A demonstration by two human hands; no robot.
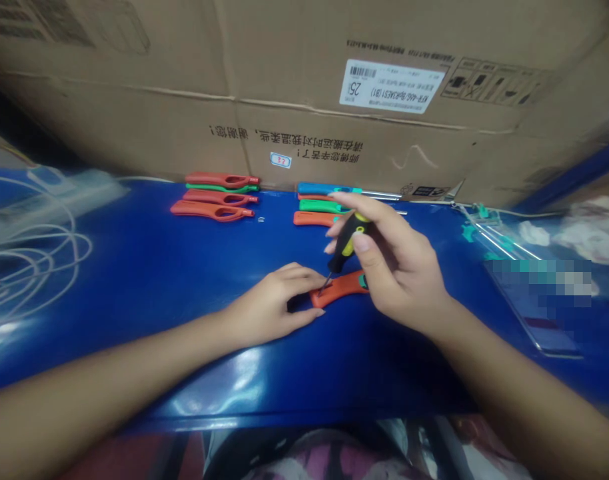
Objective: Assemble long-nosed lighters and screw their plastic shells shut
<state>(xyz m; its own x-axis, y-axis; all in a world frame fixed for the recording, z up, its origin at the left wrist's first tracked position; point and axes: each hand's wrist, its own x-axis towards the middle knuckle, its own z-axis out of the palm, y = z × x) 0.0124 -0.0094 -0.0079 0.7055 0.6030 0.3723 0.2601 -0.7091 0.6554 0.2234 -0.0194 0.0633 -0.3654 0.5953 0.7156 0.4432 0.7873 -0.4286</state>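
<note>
My right hand (pixel 394 260) grips a screwdriver (pixel 348 245) with a black and yellow handle. Its shaft slants down, and the tip meets an orange plastic handle (pixel 342 287) lying on the blue table. My left hand (pixel 284 303) pinches the left end of that handle between thumb and fingers. A teal part shows near the handle's right end, where my right hand partly hides it. Behind the hands lie blue, green and orange handles (pixel 318 219) with metal rods. To their left are several orange handle shells (pixel 212 211) and a green one, with tiny screws (pixel 261 219) beside them.
A large cardboard box (pixel 284 87) stands along the back of the table (pixel 194 267). White coiled cable (pixel 34 260) lies at the left. At the right are a phone (pixel 539 313) and thin metal rods with teal ends (pixel 494 240).
</note>
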